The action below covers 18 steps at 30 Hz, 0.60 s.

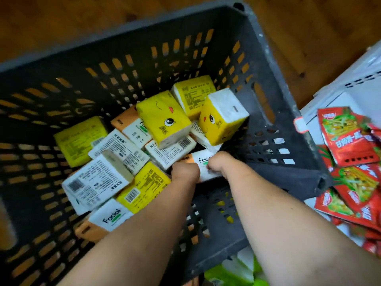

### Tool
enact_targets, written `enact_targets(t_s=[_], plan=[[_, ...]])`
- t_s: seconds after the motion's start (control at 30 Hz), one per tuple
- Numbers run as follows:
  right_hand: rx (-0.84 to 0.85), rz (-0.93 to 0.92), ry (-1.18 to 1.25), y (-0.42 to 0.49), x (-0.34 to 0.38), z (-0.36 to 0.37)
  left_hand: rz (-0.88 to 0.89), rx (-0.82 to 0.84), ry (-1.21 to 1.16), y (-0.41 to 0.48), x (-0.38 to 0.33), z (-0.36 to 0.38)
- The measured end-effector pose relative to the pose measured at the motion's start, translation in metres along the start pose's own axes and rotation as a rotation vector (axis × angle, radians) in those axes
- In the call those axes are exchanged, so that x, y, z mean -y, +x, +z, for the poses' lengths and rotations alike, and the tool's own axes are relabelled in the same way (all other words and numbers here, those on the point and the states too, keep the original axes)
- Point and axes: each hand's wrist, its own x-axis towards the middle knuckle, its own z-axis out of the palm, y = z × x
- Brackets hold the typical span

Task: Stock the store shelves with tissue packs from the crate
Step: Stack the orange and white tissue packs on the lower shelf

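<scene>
Wooden floor (61, 21) under dark crate (266, 58); left hand (185, 172), right hand (219, 162) both grip white Facial tissue pack (204, 161)

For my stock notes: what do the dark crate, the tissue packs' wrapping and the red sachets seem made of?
Crate: likely moulded plastic, matt grey, with slotted walls. Tissue packs: thin printed plastic film, probably; it creases and shines slightly. Red sachets: glossy film or foil, judging by bright reflections.
</scene>
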Motion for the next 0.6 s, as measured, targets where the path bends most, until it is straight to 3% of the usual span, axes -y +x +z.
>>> enact_targets(t_s=[0.1,0.17,0.3,0.47,0.6], plan=[[-0.022,-0.016,-0.061,-0.023,-0.003,-0.012,0.027,0.067,-0.072,-0.028,-0.001,-0.022],[-0.083,-0.051,-0.083,-0.050,-0.010,-0.022,0.067,0.025,-0.060,-0.054,-0.004,-0.042],[-0.132,-0.041,0.224,-0.121,-0.013,-0.047,0.202,-0.011,-0.119,-0.128,-0.025,-0.082],[-0.185,-0.080,0.533,-0.222,-0.017,-0.099,0.453,-0.024,-0.003,-0.242,-0.064,-0.130],[-0.371,-0.128,0.734,-0.299,-0.024,-0.156,0.654,-0.007,0.074,-0.331,-0.103,-0.151]])
